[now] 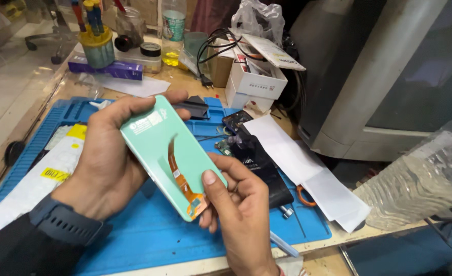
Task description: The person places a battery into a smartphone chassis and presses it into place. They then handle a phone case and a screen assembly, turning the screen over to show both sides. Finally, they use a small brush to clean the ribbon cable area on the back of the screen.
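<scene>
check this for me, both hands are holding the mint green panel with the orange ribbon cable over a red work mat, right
Not quite. The head view shows the work mat is blue, not red. The rest stands: the left hand and right hand both hold the mint green panel with its orange ribbon cable.

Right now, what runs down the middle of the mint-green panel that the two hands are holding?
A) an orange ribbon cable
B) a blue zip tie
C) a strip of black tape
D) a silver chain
A: an orange ribbon cable lies down the back of the mint-green panel, which the left hand grips from the side while the right hand pinches its lower corner.
</scene>
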